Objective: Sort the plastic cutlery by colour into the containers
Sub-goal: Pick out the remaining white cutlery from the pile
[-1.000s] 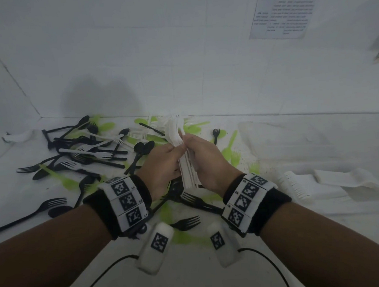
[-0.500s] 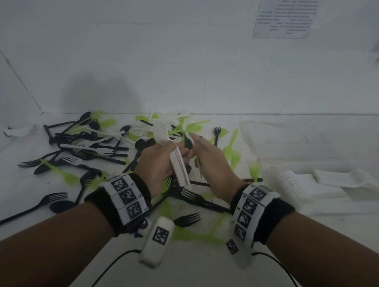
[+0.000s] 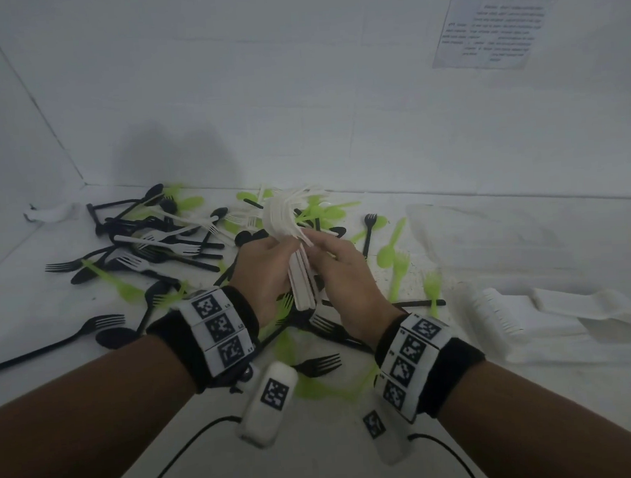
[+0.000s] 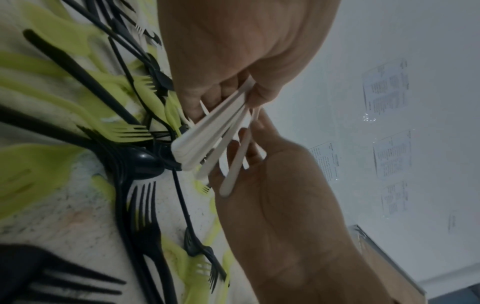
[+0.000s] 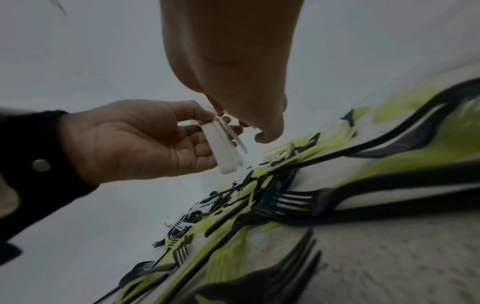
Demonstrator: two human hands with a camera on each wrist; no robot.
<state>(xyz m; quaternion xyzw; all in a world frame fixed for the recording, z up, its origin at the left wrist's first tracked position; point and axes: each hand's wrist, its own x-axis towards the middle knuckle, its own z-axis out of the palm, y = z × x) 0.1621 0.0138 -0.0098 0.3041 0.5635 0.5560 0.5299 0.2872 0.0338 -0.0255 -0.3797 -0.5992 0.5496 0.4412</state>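
A bundle of white plastic cutlery stands upright in my left hand, which grips its handles over the middle of the pile. The fork heads fan out above the fingers. My right hand is pressed against the bundle from the right and pinches a single white handle against it. In the left wrist view my left hand has thumb and fingers curled round the bundle. In the right wrist view my right hand meets the left hand at the bundle. Black, green and white cutlery lies mixed on the table.
A clear plastic container sits at the right against the wall. In front of it lie stacked white cutlery pieces. Green forks and spoons lie between my hands and the container. The white wall closes the back and left.
The right hand left the bundle, dipped toward the pile, and is back against the bundle with a white piece. The left hand kept hold of the bundle throughout.
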